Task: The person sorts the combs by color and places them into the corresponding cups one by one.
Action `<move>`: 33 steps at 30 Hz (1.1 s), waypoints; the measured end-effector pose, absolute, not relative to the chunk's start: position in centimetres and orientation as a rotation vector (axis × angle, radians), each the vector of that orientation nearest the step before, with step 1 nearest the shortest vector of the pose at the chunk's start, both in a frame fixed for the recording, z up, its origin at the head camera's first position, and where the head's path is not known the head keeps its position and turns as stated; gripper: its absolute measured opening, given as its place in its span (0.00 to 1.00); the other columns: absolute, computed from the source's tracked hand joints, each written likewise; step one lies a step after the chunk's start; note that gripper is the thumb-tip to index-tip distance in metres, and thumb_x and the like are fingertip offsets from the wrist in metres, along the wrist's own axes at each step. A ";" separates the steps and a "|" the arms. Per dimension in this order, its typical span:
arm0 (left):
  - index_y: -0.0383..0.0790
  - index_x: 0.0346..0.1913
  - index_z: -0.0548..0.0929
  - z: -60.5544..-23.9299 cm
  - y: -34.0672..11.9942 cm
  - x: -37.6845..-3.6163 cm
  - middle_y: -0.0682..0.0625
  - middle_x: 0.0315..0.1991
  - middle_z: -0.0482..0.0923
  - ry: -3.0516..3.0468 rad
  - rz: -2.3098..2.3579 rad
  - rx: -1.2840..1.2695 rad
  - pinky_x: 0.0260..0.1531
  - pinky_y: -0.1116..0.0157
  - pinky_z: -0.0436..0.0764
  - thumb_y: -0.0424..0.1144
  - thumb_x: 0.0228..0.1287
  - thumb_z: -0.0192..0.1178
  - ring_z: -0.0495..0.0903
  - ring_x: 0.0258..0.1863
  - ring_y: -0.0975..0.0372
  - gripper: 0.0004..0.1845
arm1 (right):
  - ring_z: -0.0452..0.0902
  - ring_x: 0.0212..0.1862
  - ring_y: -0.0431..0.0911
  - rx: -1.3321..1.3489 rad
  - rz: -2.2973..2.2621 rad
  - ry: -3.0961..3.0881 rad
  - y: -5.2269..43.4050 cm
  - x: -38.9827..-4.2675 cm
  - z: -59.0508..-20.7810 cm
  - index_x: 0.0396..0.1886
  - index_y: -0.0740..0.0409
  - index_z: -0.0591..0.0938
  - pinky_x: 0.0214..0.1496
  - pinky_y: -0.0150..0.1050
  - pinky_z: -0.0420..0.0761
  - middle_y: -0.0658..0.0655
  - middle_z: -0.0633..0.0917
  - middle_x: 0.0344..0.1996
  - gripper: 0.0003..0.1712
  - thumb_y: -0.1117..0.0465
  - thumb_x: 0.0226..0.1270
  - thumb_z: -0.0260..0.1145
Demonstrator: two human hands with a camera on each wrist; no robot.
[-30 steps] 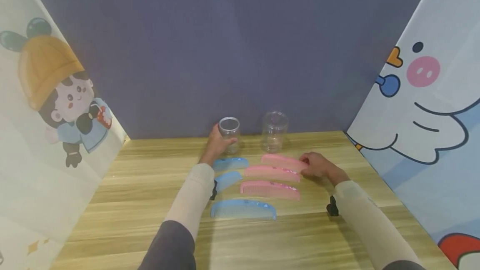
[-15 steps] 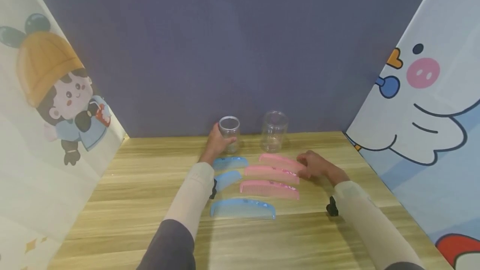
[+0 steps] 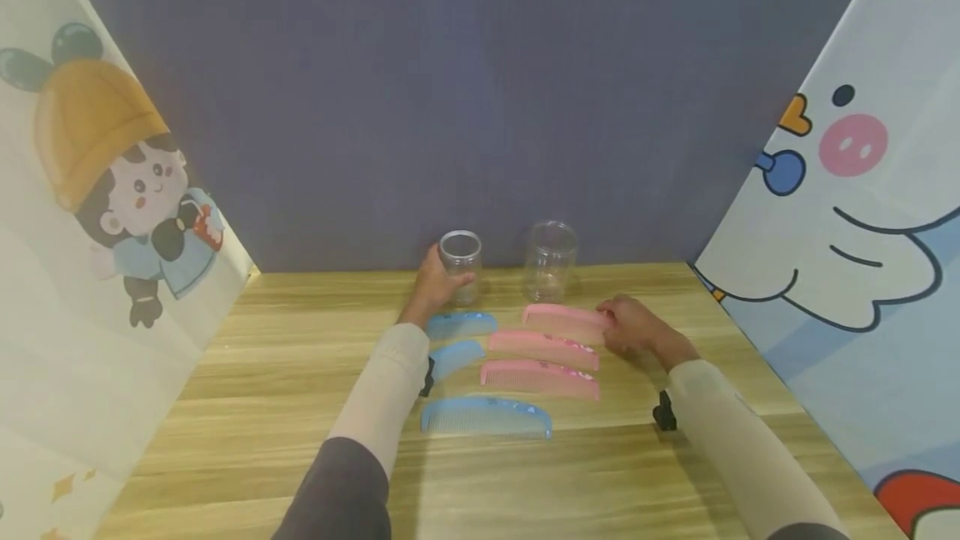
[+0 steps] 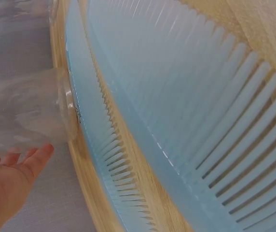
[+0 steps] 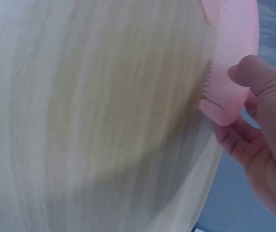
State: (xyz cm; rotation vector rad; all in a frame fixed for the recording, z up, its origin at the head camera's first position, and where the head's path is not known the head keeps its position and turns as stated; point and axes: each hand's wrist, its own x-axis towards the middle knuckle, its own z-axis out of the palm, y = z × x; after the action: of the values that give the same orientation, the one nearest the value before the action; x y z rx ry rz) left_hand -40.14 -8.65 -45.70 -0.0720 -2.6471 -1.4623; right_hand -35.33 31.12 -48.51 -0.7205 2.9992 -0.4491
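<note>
Nearest the front edge of the bench [image 3: 225, 440] lies the long blue comb [image 3: 486, 418], flat and untouched. Behind it, the front pink comb [image 3: 540, 379] and a shorter blue comb [image 3: 456, 357], partly tucked under the left sleeve. Next row back: the middle pink comb [image 3: 543, 347] and the rear blue comb [image 3: 461, 324].

Now the action. The right hand [image 3: 636, 328] has thumb and fingers pinched on the right end of the rear pink comb [image 3: 564, 319], and the wrist view shows the comb's end [image 5: 227, 104] clamped between thumb and fingertips, teeth edge down toward the wood. Only that end is held, so the long free end may sag or twist out; it could also clip the middle pink comb just in front of it.

Further back, the left hand [image 3: 433, 283] is wrapped round the small clear jar [image 3: 459, 257], fingers curled on its wall, near the back edge. The taller clear jar [image 3: 551, 261] stands just beside the rear pink comb's far side, unheld. That is the risk: a light, empty jar, and a swinging comb tip could knock it over or push it against the purple backdrop [image 3: 480, 90].
</note>
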 end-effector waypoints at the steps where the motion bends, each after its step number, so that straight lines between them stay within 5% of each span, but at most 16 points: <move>1: 0.32 0.79 0.52 -45.7 -8.6 -40.1 0.33 0.76 0.61 -2.649 -1.459 -0.073 0.77 0.45 0.62 0.46 0.57 0.76 0.62 0.76 0.41 0.56 | 0.74 0.39 0.48 -0.724 -0.465 3.000 31.1 -35.3 -48.4 0.55 0.68 0.82 0.42 0.43 0.80 0.60 0.82 0.38 0.28 0.66 0.51 0.69; 5: 0.32 0.79 0.52 -45.6 -8.6 -40.1 0.33 0.76 0.61 -2.655 -1.464 -0.072 0.77 0.45 0.62 0.47 0.57 0.76 0.63 0.76 0.42 0.56 | 0.77 0.40 0.50 -0.690 -0.567 2.952 31.3 -35.3 -48.6 0.59 0.68 0.80 0.41 0.43 0.81 0.62 0.84 0.41 0.28 0.67 0.55 0.68; 9: 0.31 0.79 0.52 -45.6 -8.6 -40.2 0.32 0.76 0.61 -2.656 -1.463 -0.080 0.77 0.45 0.62 0.47 0.57 0.76 0.63 0.76 0.41 0.56 | 0.81 0.42 0.48 -0.628 -0.608 2.934 31.4 -35.1 -48.8 0.59 0.63 0.81 0.45 0.46 0.84 0.60 0.87 0.43 0.27 0.59 0.60 0.70; 18: 0.32 0.79 0.52 -45.7 -8.7 -40.2 0.33 0.76 0.62 -2.652 -1.446 -0.073 0.77 0.45 0.63 0.48 0.57 0.76 0.63 0.75 0.42 0.56 | 0.78 0.38 0.45 -0.658 -0.569 2.973 31.7 -34.9 -49.0 0.55 0.63 0.83 0.46 0.46 0.82 0.56 0.87 0.39 0.27 0.56 0.57 0.75; 33: 0.32 0.78 0.54 -45.8 -8.7 -40.2 0.33 0.75 0.63 -2.653 -1.416 -0.067 0.77 0.46 0.64 0.49 0.57 0.76 0.65 0.75 0.42 0.55 | 0.80 0.40 0.48 -0.579 -0.655 3.096 32.2 -34.5 -48.0 0.60 0.66 0.82 0.48 0.48 0.84 0.67 0.88 0.50 0.34 0.54 0.56 0.79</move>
State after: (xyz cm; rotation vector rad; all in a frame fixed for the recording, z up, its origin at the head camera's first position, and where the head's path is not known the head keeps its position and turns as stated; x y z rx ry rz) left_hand -40.15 -8.73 -45.77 -0.0666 -2.6535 -1.4162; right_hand -34.53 32.15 -48.02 -0.5793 3.0962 -0.6552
